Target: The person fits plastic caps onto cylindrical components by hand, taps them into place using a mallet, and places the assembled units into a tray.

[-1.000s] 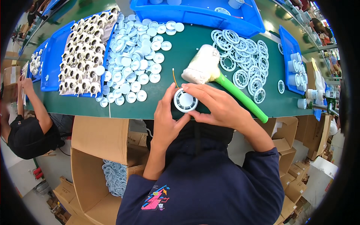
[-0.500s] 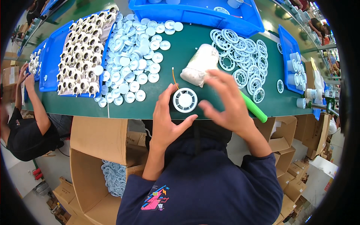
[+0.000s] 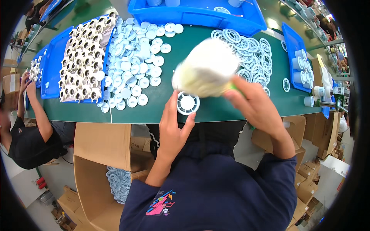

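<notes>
At the near edge of the green bench [image 3: 216,109], right grip [image 3: 256,106] closed on the handle [image 3: 236,85] of a mallet; most of the handle is hidden by the hand, a bit of green shows. Mallet head [image 3: 210,65], wrapped in white, is blurred and overlaps the far edge of a round piece [image 3: 187,102] in view; contact between the two cannot be told. Round piece lies flat on the bench, pale, with a slotted rim and a plain centre. Left grip [image 3: 172,129] steadies it, forefinger at its left rim and thumb at its lower right. Beyond the mallet head, to the right: overlapping heap of pale blue rings [image 3: 266,61]. To the left: spread of pale blue discs [image 3: 125,65], some stacked, then rows of white finned parts [image 3: 83,57] with dark centres, beside the bare side of a blue tray [image 3: 52,71]. Far edge: large blue bin [image 3: 200,18]. Far right: second tray [image 3: 289,40], blue, with pale cups [image 3: 298,63]. Below the bench, left: open carton [image 3: 90,184] holding more rings [image 3: 119,183]. Far left: co-worker's hands [image 3: 27,82] at small white parts [image 3: 35,69].
</notes>
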The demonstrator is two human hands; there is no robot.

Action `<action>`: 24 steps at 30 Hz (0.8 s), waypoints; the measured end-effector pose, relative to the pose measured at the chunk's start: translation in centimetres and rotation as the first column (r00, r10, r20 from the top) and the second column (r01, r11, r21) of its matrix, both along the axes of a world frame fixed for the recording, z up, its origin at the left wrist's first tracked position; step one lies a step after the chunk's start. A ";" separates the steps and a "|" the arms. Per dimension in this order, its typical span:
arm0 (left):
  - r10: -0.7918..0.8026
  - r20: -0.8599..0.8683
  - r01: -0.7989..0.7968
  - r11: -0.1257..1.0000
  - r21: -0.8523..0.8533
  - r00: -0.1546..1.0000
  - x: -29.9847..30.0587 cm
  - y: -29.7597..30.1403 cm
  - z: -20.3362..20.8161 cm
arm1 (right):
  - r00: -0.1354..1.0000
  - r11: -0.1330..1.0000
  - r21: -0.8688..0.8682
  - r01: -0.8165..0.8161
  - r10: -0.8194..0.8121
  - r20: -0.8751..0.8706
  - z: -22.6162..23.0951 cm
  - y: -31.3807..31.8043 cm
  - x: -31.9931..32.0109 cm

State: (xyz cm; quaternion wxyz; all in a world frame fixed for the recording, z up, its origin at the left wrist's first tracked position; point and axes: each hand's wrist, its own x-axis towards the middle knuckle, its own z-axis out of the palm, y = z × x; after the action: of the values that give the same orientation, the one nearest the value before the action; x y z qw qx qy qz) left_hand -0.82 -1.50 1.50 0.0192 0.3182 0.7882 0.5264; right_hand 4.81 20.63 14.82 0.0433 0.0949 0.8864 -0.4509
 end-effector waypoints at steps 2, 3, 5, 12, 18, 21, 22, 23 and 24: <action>0.016 -0.013 -0.016 1.000 -0.005 1.000 0.0 0.0 -0.1 | 0.995 0.985 0.145 -0.099 0.099 0.009 -1.2 0.5 0.0; 0.008 -0.018 -0.008 1.000 -0.001 1.000 -0.2 -0.1 0.0 | 0.999 0.998 0.041 -0.042 0.042 0.007 -0.7 0.4 -0.1; 0.001 0.006 -0.001 1.000 0.020 1.000 0.0 0.0 0.2 | 0.999 0.995 -0.082 0.052 -0.053 -0.007 -1.0 0.5 0.9; 0.015 -0.019 -0.015 1.000 -0.025 1.000 -0.6 -0.3 -0.6 | 0.980 0.990 0.136 0.021 0.007 -0.201 -5.3 1.3 6.1; 0.050 0.067 -0.054 0.997 0.051 0.997 -0.5 -0.3 -0.9 | 0.911 0.943 0.322 -0.083 0.203 -0.360 -5.9 0.2 8.2; 0.068 0.241 -0.084 0.995 0.059 0.968 -0.6 -0.6 -0.6 | 0.913 0.861 0.487 -0.144 0.306 -0.271 -4.0 -1.1 6.4; 0.071 0.183 -0.085 0.994 0.066 0.981 -0.6 -0.7 -0.5 | 0.874 0.808 0.555 -0.196 0.401 -0.275 -3.1 -1.1 5.9; 0.084 0.199 -0.096 0.994 0.054 0.976 -0.3 -0.6 -0.8 | 0.848 0.804 0.551 -0.225 0.440 -0.296 -2.4 -1.5 5.7; 0.095 0.215 -0.107 0.993 0.042 0.972 -0.2 -0.5 -1.2 | 0.870 0.745 0.624 -0.237 0.448 -0.205 -1.8 -2.4 5.0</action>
State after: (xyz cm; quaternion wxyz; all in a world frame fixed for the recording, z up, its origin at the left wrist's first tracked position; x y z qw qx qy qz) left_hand -1.04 -1.99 0.34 0.0682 0.2199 0.7825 0.5786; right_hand 9.81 18.23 13.03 -0.0590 -0.1434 0.9761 -0.1521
